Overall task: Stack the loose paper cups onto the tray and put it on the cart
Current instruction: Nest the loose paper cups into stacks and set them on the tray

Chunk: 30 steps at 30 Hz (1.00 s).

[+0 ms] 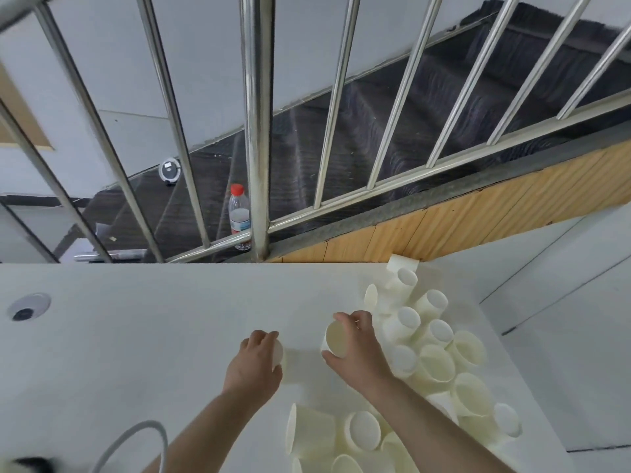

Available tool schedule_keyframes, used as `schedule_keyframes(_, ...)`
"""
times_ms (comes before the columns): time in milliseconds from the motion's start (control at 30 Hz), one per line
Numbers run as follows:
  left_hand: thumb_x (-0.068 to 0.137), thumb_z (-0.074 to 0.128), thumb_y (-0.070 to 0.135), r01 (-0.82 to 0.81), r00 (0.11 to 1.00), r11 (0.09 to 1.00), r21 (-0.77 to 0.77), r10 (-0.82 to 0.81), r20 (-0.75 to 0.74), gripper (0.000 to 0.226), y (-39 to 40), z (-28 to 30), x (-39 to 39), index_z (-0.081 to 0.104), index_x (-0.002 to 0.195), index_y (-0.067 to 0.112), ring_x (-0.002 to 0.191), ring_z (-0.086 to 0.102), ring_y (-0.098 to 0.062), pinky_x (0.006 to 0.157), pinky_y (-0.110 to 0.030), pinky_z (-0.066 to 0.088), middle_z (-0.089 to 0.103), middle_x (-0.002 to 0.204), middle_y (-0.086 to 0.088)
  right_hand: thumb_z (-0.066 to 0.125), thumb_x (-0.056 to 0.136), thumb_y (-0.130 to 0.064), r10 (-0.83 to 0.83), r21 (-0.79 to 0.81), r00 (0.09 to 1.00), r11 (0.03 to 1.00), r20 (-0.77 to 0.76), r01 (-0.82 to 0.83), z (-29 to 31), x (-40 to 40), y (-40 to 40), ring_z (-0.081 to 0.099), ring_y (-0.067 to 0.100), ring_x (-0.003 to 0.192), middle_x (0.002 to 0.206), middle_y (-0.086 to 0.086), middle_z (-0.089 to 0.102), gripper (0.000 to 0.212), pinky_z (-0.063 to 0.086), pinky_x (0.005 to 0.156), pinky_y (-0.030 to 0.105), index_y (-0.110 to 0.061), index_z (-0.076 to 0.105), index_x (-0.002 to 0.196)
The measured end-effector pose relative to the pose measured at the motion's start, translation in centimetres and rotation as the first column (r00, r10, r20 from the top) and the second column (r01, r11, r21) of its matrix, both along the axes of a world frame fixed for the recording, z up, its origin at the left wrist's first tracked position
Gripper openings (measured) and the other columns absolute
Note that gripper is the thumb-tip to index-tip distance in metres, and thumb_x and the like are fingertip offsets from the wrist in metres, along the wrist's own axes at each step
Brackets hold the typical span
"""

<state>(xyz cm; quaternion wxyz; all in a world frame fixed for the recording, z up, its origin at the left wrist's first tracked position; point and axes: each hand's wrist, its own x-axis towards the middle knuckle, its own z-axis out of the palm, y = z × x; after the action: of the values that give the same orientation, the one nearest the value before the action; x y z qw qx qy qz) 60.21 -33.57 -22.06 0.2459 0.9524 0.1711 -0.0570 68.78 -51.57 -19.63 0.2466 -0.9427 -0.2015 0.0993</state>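
Head view, looking down on a smooth, matte white table [136, 336]. The left hand [254, 360] curls its fingers round a small white paper cup [278, 351], mostly hidden behind the knuckles, held at or just above the tabletop. The right hand [358, 339] grips a second paper cup [336, 339] between thumb and fingers, tilted on its side so that the flat round base faces left, toward the other hand. The two held cups are near each other but apart.

A loose heap of paper cups [433, 356], pale cream, thin-walled and tapered, lies along the right side of the table from the far edge to the near edge; most rest on their sides, showing either round open mouths with rolled rims or flat bases, and many touch or overlap.

At far left, a round grey grommet [29, 307] is set into the table. A white cable [136, 442] loops at the near left. Beyond the table stands a polished steel railing [256, 131] of cylindrical bars, dark ribbed stairs [375, 114] with a wood-grain side panel, and a clear plastic bottle [239, 216] with a red cap.
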Motion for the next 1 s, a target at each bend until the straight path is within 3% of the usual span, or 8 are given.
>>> schedule_keyframes(167,0.091,0.05,0.023,0.004,0.999,1.0,0.018,-0.003,-0.048,0.056,1.5,-0.4,-1.1,0.03,0.144,0.025,0.126,0.038,-0.016,0.089,-0.026,0.048,0.035,0.14,0.007,0.07,0.082,-0.027,0.099,-0.151,0.992,0.982,-0.077,-0.109,-2.4,0.3,2.3,0.045,0.022,0.122,0.132,0.0,0.024,0.063,0.047,0.094,0.029,-0.023,0.037,0.135)
schedule_keyframes(433,0.089,0.054,0.023,-0.004,0.999,1.0,-0.008,0.004,-0.036,0.06,2.1,-1.6,-1.6,0.03,0.143,0.029,0.126,0.039,-0.016,0.09,-0.028,0.048,0.036,0.139,0.008,0.067,0.084,-0.025,0.19,-0.255,0.975,0.943,-0.11,-0.213,-4.2,1.0,2.7,0.039,0.022,0.125,0.134,0.002,0.027,0.064,0.046,0.093,0.027,-0.023,0.033,0.138)
schedule_keyframes(600,0.085,0.065,0.03,-0.108,0.983,0.969,-0.22,0.138,0.123,0.062,2.3,-1.6,-1.3,0.038,0.141,0.026,0.117,0.048,-0.014,0.093,-0.025,0.045,0.044,0.134,0.006,0.071,0.081,-0.042,0.203,-0.246,0.973,0.943,-0.112,-0.225,-3.7,1.0,2.1,0.033,0.022,0.133,0.143,0.003,0.026,0.083,0.033,0.109,0.028,-0.021,0.025,0.147)
schedule_keyframes(700,0.081,0.072,0.031,-0.179,0.938,0.895,-0.408,0.28,0.203,0.061,2.3,-1.2,-0.8,0.045,0.135,0.023,0.105,0.05,-0.01,0.091,-0.021,0.041,0.051,0.124,0.005,0.064,0.086,-0.043,0.198,-0.08,0.98,0.977,-0.005,-0.198,-2.5,0.9,1.8,0.035,0.015,0.132,0.139,-0.003,0.035,0.066,0.027,0.111,0.021,-0.019,0.038,0.142)
schedule_keyframes(800,0.078,0.076,0.031,-0.233,0.881,0.763,-0.603,0.428,0.202,0.057,2.2,-0.6,-0.3,0.05,0.129,0.027,0.107,0.055,-0.012,0.092,-0.03,0.048,0.057,0.12,0.008,0.062,0.089,-0.033,0.153,0.077,0.987,0.985,0.055,-0.157,-1.1,0.7,1.9,0.045,0.007,0.118,0.123,-0.008,0.051,0.04,0.034,0.1,0.015,-0.017,0.058,0.125)
schedule_keyframes(900,0.077,0.078,0.028,-0.209,0.856,0.611,-0.763,0.491,0.159,0.053,2.1,0.3,0.1,0.053,0.124,0.026,0.103,0.06,-0.012,0.084,-0.03,0.054,0.061,0.113,0.008,0.063,0.088,-0.026,0.118,0.188,0.992,0.976,-0.044,-0.108,0.1,0.4,3.0,0.056,0.005,0.094,0.1,-0.013,0.061,0.021,0.045,0.085,0.018,-0.018,0.068,0.107)
schedule_keyframes(1000,0.072,0.078,0.033,-0.183,0.857,0.502,-0.845,0.503,0.114,0.057,2.0,1.0,0.2,0.054,0.123,0.024,0.1,0.063,-0.015,0.086,-0.037,0.056,0.064,0.11,0.004,0.062,0.089,-0.022,0.09,0.295,0.976,0.955,-0.197,-0.029,0.8,-0.1,3.8,0.06,0.007,0.07,0.082,-0.011,0.066,0.01,0.049,0.07,0.024,-0.019,0.07,0.092)
